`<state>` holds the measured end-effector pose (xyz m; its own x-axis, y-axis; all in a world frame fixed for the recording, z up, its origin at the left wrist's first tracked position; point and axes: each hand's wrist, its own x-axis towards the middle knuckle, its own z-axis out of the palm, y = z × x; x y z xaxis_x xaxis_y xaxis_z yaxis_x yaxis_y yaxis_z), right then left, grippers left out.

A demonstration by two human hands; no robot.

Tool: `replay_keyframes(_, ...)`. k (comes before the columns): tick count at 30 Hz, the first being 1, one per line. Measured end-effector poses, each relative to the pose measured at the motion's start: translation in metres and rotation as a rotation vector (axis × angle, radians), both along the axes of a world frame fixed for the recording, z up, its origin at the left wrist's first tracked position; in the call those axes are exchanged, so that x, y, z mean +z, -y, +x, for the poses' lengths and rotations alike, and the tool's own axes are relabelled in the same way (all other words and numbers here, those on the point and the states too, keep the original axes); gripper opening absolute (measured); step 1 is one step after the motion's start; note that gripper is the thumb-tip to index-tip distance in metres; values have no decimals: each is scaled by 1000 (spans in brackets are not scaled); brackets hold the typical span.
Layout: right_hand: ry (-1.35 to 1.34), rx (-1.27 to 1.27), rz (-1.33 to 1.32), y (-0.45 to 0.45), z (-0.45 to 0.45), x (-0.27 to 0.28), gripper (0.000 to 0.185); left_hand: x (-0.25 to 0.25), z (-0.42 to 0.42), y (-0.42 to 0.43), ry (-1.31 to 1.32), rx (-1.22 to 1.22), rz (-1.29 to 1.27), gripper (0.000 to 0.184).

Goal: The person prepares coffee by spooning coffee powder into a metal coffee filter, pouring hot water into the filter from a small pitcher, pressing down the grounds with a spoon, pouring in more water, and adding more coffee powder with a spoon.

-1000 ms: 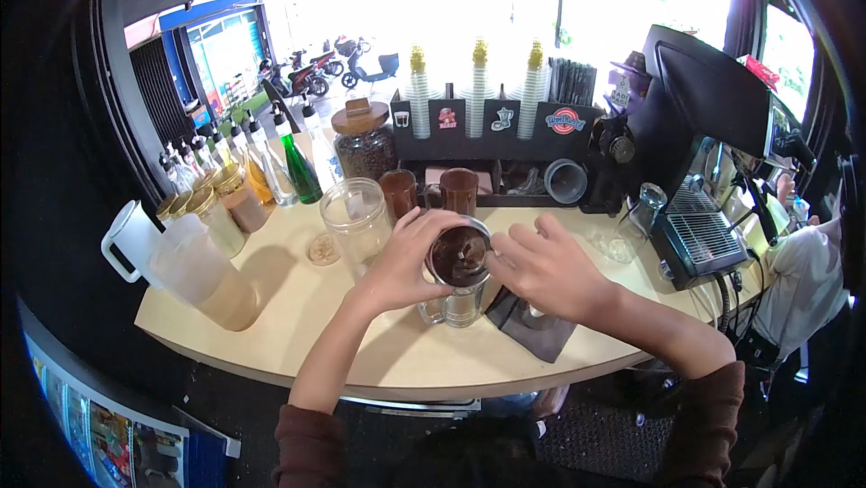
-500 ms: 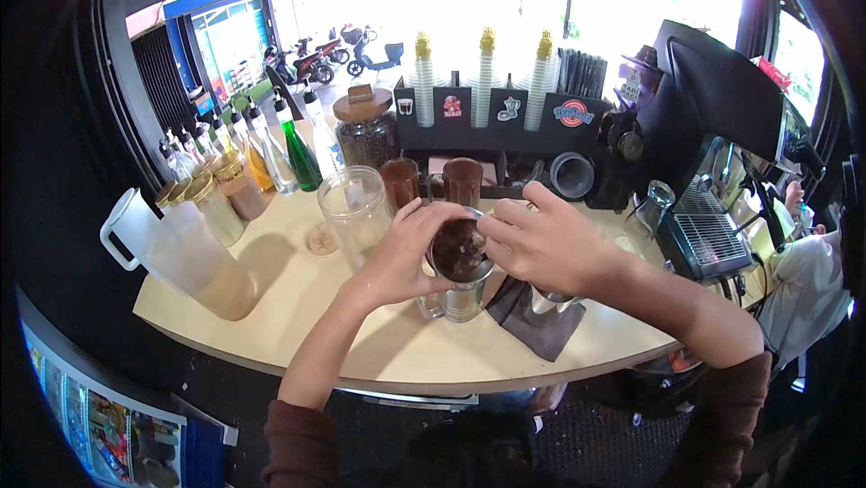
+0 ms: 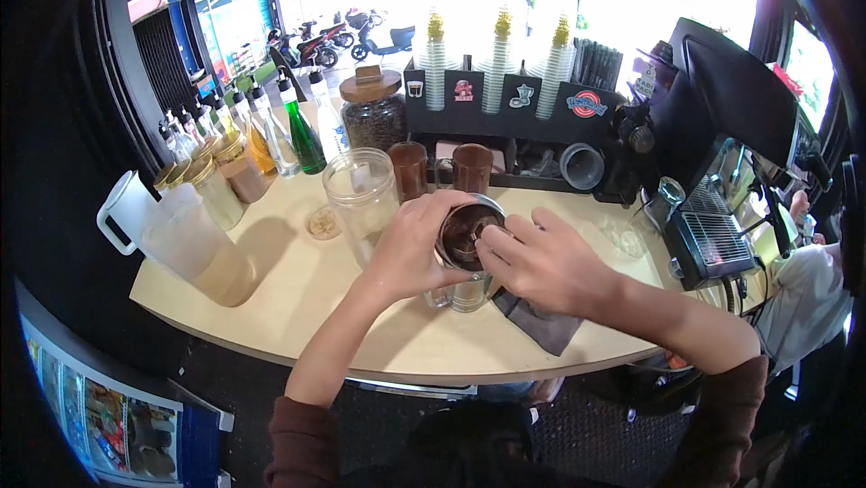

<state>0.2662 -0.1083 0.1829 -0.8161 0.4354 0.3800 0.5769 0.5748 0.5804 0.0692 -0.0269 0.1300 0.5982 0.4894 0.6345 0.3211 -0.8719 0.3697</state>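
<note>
- Left hand (image 3: 410,249) is clamped around a metal-rimmed cup (image 3: 459,234), dark brown inside, which is held up near a glass mug (image 3: 469,295) on the tabletop (image 3: 298,312).
- Since the previous frame, the right hand (image 3: 550,262) has been lowered against the rim.
- Its fingers are curled together; anything pinched cannot be made out.

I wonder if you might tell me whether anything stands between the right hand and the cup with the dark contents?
Nothing visible does: the right hand is already at the open mouth of the cup. The left hand grips the opposite side, leaving that approach clear.
</note>
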Motion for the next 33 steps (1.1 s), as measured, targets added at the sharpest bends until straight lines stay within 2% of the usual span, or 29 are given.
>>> replay_keyframes(2,-34,-3,-37,0,-2,-6,13,-3,4,4,38,55,-36,82)
replay_keyframes(4,-239,-136,-20,-3,-2,-9,19,-4,9,9,148,155,-113,77)
replay_keyframes(8,-191,-133,-112,4,-6,-21,26,-15,13,8,218,162,-85,78)
replay_keyframes(10,-240,-235,-50,0,-4,-11,30,-16,13,9,243,267,17,76)
replay_keyframes(18,-197,-249,-37,6,-10,-10,32,-16,12,14,259,288,60,79)
replay_keyframes(21,-138,-191,-70,10,-16,-10,32,-17,10,15,263,277,77,79)
replay_keyframes(23,-230,-302,-160,5,-13,-2,42,-17,8,15,251,248,80,82)
replay_keyframes(26,-197,-294,-221,14,-19,-6,43,-14,6,17,243,265,123,83)
replay_keyframes(30,-207,-268,-72,7,-17,0,37,-10,6,19,246,237,149,83)
replay_keyframes(33,-171,-222,-62,7,-16,-8,36,-7,4,19,223,223,99,83)
